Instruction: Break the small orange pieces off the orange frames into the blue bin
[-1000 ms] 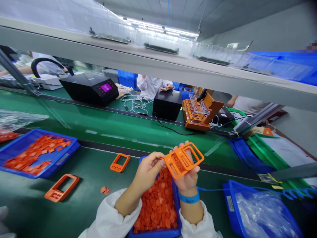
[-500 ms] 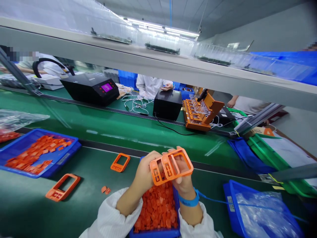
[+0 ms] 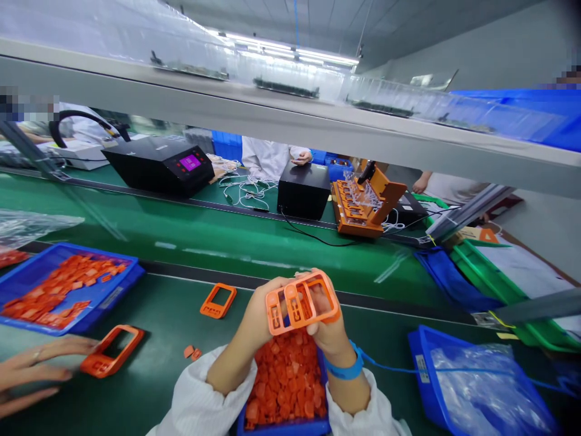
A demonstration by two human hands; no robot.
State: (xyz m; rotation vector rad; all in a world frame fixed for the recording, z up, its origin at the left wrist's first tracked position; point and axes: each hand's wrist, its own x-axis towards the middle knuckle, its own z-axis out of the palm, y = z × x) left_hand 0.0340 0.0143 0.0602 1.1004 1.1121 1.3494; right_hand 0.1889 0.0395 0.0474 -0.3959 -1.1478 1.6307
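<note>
Several orange plastic frames [image 3: 278, 327], overlapping like a small stack, are held up in front of me. My left hand [image 3: 259, 309] is closed around their left end, fingers mostly hidden behind them. Around the right end my right hand [image 3: 333, 336] is closed too, its thumb at the lower edge and a blue band on the wrist. Beneath both hands is a blue bin [image 3: 323, 387] full of small orange plastic pieces [image 3: 285, 381]. To the left, a single orange frame [image 3: 219, 301] and two or so loose orange pieces [image 3: 192, 352] lie on the green bench.
A co-worker's hand [image 3: 45, 366] is at the left, beside another orange frame [image 3: 111, 354]. Blue trays of orange parts [image 3: 63, 284] and clear bags [image 3: 490, 381] stand either side. Beyond are black machines [image 3: 158, 163] and an orange fixture [image 3: 367, 200]; a shelf [image 3: 272, 118] crosses above.
A co-worker's hand has come in from the left to the orange frame there. The frames in my hands have shifted slightly left and turned a little, overlapping more closely.
</note>
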